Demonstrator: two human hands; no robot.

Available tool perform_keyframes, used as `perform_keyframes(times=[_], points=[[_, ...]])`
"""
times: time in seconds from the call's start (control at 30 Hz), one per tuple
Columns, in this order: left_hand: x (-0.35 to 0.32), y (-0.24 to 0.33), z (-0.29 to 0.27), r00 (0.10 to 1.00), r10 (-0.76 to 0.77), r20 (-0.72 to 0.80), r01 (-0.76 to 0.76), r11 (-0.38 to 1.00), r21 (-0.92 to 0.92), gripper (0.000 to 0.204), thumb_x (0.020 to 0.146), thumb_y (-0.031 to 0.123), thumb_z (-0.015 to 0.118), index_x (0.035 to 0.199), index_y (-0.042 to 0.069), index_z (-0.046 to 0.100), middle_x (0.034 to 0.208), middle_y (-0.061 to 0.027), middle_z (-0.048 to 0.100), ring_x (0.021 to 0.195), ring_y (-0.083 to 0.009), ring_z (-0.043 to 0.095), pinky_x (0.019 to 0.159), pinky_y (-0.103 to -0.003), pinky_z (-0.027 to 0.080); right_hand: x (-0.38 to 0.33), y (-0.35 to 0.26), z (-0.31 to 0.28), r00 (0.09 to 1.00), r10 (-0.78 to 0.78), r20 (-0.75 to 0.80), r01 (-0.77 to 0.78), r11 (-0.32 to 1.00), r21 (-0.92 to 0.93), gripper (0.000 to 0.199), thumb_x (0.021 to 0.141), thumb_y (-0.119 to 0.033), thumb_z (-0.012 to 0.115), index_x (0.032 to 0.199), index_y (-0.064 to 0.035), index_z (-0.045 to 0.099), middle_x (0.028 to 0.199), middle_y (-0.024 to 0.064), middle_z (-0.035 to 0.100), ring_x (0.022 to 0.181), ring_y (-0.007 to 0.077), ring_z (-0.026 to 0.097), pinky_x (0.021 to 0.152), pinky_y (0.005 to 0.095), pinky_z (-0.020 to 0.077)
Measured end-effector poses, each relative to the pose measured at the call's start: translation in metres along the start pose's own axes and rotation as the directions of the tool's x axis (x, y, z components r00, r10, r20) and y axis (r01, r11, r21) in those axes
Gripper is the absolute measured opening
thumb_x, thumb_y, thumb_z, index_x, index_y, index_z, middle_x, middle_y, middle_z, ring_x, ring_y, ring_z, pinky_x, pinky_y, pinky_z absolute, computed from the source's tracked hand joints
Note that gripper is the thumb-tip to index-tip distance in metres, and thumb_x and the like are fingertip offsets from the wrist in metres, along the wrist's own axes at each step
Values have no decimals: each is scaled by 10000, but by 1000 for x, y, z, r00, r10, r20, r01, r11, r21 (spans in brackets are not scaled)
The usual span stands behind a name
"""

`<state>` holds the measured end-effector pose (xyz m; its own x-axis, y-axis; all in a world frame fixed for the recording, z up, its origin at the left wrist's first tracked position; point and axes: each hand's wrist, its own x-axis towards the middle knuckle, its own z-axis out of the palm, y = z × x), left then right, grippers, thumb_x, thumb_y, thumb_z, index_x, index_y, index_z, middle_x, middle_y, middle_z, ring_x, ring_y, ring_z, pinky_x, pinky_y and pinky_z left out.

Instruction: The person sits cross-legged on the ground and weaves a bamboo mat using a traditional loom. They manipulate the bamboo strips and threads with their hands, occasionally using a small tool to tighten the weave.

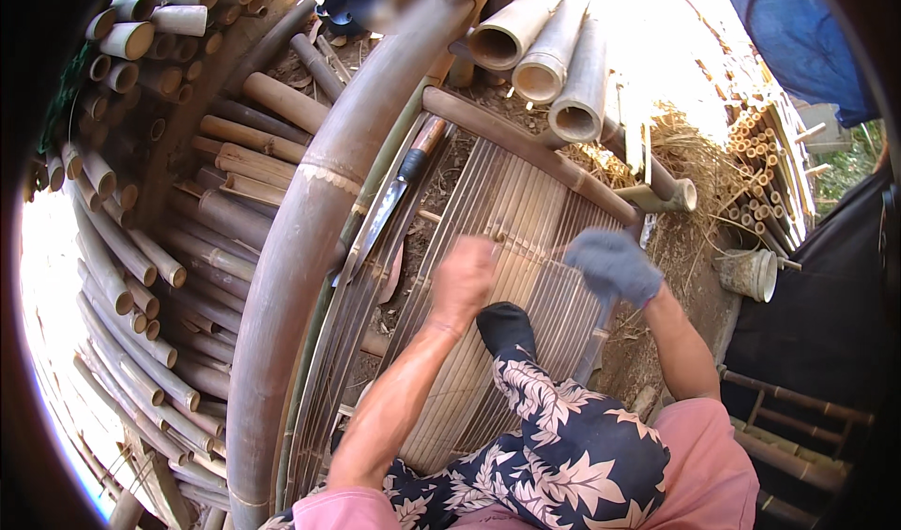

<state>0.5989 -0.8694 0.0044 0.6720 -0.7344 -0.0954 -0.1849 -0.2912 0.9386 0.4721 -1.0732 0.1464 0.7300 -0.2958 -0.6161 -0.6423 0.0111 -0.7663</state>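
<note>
My bare left hand (464, 281) is closed in a fist above a panel of bamboo slats (511, 220). To its right, my right hand (615, 265), in a grey-blue glove, is also closed and slightly blurred. A thin pale strand (530, 247) stretches between the two fists, low over the slats; its ends are hidden in the fingers. My dark-socked foot (507, 328) rests on the panel just below the hands. A knife (387, 206) with a wooden handle and black collar lies on the narrow slats to the left, apart from both hands.
A thick bamboo pole (319, 183) curves along the left of the frame. Beyond it are stacked cut bamboo lengths (141, 277). Three wide bamboo tubes (577, 108) lie at the far side. At right stand a whitish bucket (748, 275) and a bundle of thin canes (758, 169).
</note>
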Motion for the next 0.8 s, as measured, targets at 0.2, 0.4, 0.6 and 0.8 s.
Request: perform_keyframes(times=[0.2, 0.4, 0.6, 0.8], points=[[5, -55, -31, 740, -375, -557, 439, 898, -22, 299, 978, 153, 444, 1071, -31, 661, 1010, -244, 680, 969, -410, 645, 862, -483, 495, 160, -5, -3, 702, -522, -484, 212, 802, -558, 260, 946, -287, 634, 915, -44, 721, 726, 38, 647, 591, 150, 615, 562, 338, 520], [25, -74, -14, 803, -542, -247, 589, 785, 193, 369, 950, 254, 475, 962, -75, 641, 1028, -350, 642, 982, -501, 617, 859, -532, 483, 261, -5, 92, 898, -342, 279, 255, -112, -960, 235, 860, -179, 587, 866, -14, 755, 965, 172, 738, 893, 309, 720, 722, 440, 529], [57, -113, -1, 761, -646, -66, 627, 757, -184, 395, 935, 315, 534, 922, -78, 572, 1050, -352, 601, 1028, -486, 552, 870, -504, 437, 317, 24, 131, 673, 276, 686, 627, 279, -727, 246, 858, -207, 608, 951, -29, 750, 990, 203, 728, 865, 350, 705, 768, 429, 546], [48, -98, 20, 722, -500, -478, 589, 807, 47, 339, 936, 258, 601, 972, -68, 685, 796, -169, 693, 736, -303, 649, 744, -401, 500, 300, 8, 113, 736, 239, 634, 602, 200, -773, 268, 837, -241, 640, 1009, -70, 752, 966, 188, 721, 853, 337, 693, 773, 431, 543]])
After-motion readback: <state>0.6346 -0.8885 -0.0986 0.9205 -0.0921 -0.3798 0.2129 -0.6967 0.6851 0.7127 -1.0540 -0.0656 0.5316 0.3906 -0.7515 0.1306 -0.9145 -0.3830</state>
